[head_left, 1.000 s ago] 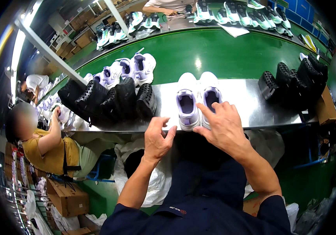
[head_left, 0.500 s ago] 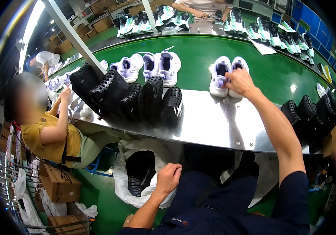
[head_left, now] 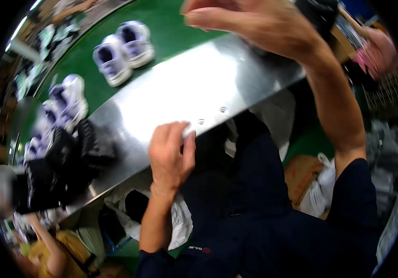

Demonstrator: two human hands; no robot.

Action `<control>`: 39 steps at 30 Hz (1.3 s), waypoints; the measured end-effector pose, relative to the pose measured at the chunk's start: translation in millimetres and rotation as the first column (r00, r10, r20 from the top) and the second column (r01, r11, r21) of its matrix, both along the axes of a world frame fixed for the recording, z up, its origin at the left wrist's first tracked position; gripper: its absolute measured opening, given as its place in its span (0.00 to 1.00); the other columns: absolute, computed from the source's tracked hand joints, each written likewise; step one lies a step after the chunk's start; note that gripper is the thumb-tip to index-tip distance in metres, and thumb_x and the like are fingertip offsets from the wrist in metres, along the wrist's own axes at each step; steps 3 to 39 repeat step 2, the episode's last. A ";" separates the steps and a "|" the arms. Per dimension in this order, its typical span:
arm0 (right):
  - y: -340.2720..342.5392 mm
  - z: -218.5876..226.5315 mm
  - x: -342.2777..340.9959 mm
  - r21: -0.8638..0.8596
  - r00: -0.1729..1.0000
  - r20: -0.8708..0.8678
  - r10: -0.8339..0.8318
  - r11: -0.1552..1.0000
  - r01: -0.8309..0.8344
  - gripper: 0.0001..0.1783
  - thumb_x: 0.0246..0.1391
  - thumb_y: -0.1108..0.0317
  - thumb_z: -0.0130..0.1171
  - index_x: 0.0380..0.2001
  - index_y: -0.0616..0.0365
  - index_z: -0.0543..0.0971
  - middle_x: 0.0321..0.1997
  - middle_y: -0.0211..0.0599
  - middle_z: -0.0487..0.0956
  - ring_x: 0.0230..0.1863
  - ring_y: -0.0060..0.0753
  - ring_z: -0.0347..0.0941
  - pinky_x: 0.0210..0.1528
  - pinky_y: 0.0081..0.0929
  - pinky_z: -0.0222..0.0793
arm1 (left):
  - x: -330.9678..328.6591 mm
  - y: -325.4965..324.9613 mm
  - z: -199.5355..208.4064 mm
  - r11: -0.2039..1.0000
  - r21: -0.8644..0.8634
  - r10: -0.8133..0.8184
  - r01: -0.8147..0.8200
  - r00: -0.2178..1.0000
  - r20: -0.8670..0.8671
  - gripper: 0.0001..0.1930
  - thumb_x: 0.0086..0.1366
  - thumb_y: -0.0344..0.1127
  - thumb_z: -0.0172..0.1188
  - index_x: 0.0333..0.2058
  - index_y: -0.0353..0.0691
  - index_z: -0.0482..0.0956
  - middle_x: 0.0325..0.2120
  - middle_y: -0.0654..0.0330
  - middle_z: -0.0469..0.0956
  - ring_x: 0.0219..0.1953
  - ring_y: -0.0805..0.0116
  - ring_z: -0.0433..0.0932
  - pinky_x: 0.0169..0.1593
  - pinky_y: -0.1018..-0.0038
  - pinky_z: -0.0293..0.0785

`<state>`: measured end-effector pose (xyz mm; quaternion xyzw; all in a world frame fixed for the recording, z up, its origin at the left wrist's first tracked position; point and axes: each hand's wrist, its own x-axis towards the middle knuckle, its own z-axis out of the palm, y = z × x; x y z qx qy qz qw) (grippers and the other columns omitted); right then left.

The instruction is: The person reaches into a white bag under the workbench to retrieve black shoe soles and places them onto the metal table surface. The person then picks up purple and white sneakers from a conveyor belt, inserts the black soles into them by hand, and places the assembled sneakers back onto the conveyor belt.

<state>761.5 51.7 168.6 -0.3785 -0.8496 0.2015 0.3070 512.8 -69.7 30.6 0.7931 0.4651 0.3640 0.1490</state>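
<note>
My right hand [head_left: 250, 21] is raised over the far right of the metal ledge, partly cut off by the top edge. Its thumb stretches out, and I see nothing in it. Near the front edge of the ledge is my left hand [head_left: 167, 150], its fingers loosely bent and the thumb apart, holding nothing. A pair of white and lavender sneakers, a left shoe [head_left: 112, 61] and a right shoe [head_left: 136, 44], stands on the green belt, away from both hands. More lavender sneakers [head_left: 71, 97] stand further left, behind black perforated foot-shaped blocks [head_left: 94, 143].
The metal ledge [head_left: 162, 97] runs along the green belt [head_left: 81, 60]. Below it is a white sack [head_left: 180, 224] with dark contents. A person in a yellow top [head_left: 71, 248] sits at lower left. A pink-clad person [head_left: 377, 53] is at right, near another black block [head_left: 319, 14].
My right hand has left the sneaker pair and moved right. My left hand has risen to the ledge's edge. The view has turned to the right, shifting the sneakers leftward.
</note>
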 end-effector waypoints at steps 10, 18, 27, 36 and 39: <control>-38.8 4.9 64.4 -0.156 0.992 -0.128 0.018 0.987 -0.038 0.08 0.59 0.74 0.58 0.30 0.65 0.84 0.34 0.47 0.87 0.34 0.26 0.84 0.40 0.24 0.80 | 33.1 31.5 0.6 0.983 0.080 -0.153 0.164 0.979 -0.133 0.23 0.55 0.32 0.72 0.50 0.37 0.78 0.48 0.46 0.76 0.50 0.45 0.74 0.53 0.59 0.72; -38.8 4.9 64.4 -0.156 0.992 -0.128 0.018 0.987 -0.038 0.08 0.59 0.74 0.58 0.30 0.65 0.84 0.34 0.47 0.87 0.34 0.26 0.84 0.40 0.24 0.80 | 33.1 31.5 0.6 0.983 0.080 -0.153 0.164 0.979 -0.133 0.23 0.55 0.32 0.72 0.50 0.37 0.78 0.48 0.46 0.76 0.50 0.45 0.74 0.53 0.59 0.72; -38.8 4.9 64.4 -0.156 0.992 -0.128 0.018 0.987 -0.038 0.08 0.59 0.74 0.58 0.30 0.65 0.84 0.34 0.47 0.87 0.34 0.26 0.84 0.40 0.24 0.80 | 33.1 31.5 0.6 0.983 0.080 -0.153 0.164 0.979 -0.133 0.23 0.55 0.32 0.72 0.50 0.37 0.78 0.48 0.46 0.76 0.50 0.45 0.74 0.53 0.59 0.72; -38.8 4.9 64.4 -0.156 0.992 -0.128 0.018 0.987 -0.038 0.08 0.59 0.74 0.58 0.30 0.65 0.84 0.34 0.47 0.87 0.34 0.26 0.84 0.40 0.24 0.80 | 33.1 31.5 0.6 0.983 0.080 -0.153 0.164 0.979 -0.133 0.23 0.55 0.32 0.72 0.50 0.37 0.78 0.48 0.46 0.76 0.50 0.45 0.74 0.53 0.59 0.72; -38.8 4.9 64.4 -0.156 0.992 -0.128 0.018 0.987 -0.038 0.08 0.59 0.74 0.58 0.30 0.65 0.84 0.34 0.47 0.87 0.34 0.26 0.84 0.40 0.24 0.80 | 33.1 31.5 0.6 0.983 0.080 -0.153 0.164 0.979 -0.133 0.23 0.55 0.32 0.72 0.50 0.37 0.78 0.48 0.46 0.76 0.50 0.45 0.74 0.53 0.59 0.72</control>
